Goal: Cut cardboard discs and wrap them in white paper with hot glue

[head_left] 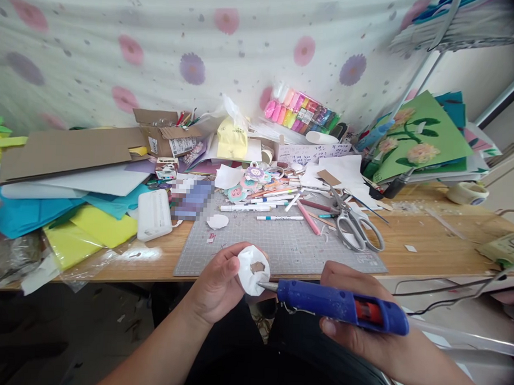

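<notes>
My left hand [221,281] pinches a round white paper piece [249,279] between thumb and fingers, just in front of the table edge. A brownish patch shows near the middle of the paper. My right hand [362,331] is wrapped around a blue glue gun [316,298] with a red part in its side opening. The metal nozzle points left and meets the lower right of the paper; whether glue is coming out is too small to tell. Behind my hands lies a grey cutting mat [247,242], with a white paper scrap [218,221] on it.
Large grey scissors [357,227], several markers [279,218] and paper decorations [254,173] crowd the mat's back. At left lie a white power bank [154,214], yellow sheets [106,226] and cardboard [73,149]. A green floral card [427,134] leans at right. Black cables [447,300] run right.
</notes>
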The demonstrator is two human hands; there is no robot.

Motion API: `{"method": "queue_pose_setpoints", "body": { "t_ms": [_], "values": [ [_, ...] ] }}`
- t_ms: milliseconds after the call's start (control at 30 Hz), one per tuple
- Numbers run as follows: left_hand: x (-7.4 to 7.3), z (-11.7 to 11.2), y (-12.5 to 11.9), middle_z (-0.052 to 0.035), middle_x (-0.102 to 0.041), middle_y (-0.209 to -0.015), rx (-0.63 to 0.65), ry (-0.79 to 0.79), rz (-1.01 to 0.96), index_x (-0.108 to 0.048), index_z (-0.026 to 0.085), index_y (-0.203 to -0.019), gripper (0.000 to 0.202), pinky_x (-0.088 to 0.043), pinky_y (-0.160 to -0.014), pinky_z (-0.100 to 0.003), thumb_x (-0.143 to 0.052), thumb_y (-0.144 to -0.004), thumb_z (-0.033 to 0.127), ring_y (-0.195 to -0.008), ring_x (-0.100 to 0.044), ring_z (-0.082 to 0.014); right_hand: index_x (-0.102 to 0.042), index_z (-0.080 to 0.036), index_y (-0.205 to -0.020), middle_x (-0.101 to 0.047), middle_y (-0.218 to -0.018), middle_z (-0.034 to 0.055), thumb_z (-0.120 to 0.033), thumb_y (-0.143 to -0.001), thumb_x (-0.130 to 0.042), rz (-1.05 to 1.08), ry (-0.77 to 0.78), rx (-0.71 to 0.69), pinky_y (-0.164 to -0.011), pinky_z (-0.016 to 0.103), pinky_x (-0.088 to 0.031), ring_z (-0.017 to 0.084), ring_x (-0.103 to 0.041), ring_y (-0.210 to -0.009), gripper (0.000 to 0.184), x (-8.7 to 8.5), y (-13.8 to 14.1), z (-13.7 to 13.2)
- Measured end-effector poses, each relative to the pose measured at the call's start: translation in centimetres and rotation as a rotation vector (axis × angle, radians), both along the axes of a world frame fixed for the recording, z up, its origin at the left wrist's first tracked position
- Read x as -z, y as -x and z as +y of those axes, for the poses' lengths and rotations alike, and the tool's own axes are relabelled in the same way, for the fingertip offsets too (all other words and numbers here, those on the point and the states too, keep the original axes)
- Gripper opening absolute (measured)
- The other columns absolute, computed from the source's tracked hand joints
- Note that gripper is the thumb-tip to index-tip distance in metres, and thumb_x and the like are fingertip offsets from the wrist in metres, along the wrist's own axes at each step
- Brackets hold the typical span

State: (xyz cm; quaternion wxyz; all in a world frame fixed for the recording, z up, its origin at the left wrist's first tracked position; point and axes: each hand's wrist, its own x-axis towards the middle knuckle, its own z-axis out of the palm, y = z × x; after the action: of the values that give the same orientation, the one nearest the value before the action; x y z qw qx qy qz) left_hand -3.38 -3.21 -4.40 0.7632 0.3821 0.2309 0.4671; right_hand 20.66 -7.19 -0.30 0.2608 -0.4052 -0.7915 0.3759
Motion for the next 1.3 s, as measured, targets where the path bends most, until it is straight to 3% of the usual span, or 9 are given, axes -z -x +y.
{"method": "queue_pose_setpoints", "body": {
  "t_ms": [333,667,1133,1300],
  "values": [
    [0.3,0.1,-0.2,-0.0105,-0.067,-0.079,0.003,-0.006,-0.042,-0.069,0.009,-0.089,0.049,-0.048,-0.069,-0.03,-0.074,-0.067,0.053,-0.074,-0.062,-0.0216,-0.045,-0.02,-0.067,-0.048,-0.071,0.0011,-0.038,-0.088,-0.052,-0.032,-0.036,0.002,-0.056,0.028,-0.036,0.015,-0.05,-0.064,0.028,0.1,0.3,0.2],
    [0.0,0.1,-0.2,-0.011,-0.067,-0.077,0.027,0.004,-0.045,-0.069,0.008,-0.088,0.05,-0.048,-0.064,-0.029,-0.077,-0.064,0.051,-0.069,-0.06,-0.0197,-0.056,-0.02,-0.077,-0.052,-0.075,0.0014,-0.037,-0.088,-0.055,0.05,-0.012,0.01,-0.06,0.028,-0.037,0.016,-0.051,-0.068,0.019,0.0,-0.2,0.1],
    [-0.3,0.2,-0.2,-0.0107,-0.067,-0.076,0.008,-0.003,-0.027,-0.07,0.009,-0.087,0.051,-0.046,-0.063,-0.028,-0.078,-0.061,0.052,-0.069,-0.06,-0.0196,-0.056,-0.019,-0.074,-0.052,-0.075,0.0013,-0.039,-0.087,-0.057,0.07,0.005,-0.005,-0.06,0.028,-0.037,0.016,-0.051,-0.067,0.023,0.2,0.0,0.8],
    [-0.3,0.2,-0.1,-0.0095,-0.068,-0.078,0.004,0.02,-0.061,-0.071,0.009,-0.087,0.05,-0.048,-0.065,-0.027,-0.08,-0.06,0.05,-0.071,-0.062,-0.0189,-0.052,-0.019,-0.07,-0.049,-0.072,0.0005,-0.042,-0.088,-0.055,0.109,0.018,0.056,-0.058,0.028,-0.036,0.015,-0.048,-0.065,0.029,0.8,-0.3,1.0]
  ]
}}
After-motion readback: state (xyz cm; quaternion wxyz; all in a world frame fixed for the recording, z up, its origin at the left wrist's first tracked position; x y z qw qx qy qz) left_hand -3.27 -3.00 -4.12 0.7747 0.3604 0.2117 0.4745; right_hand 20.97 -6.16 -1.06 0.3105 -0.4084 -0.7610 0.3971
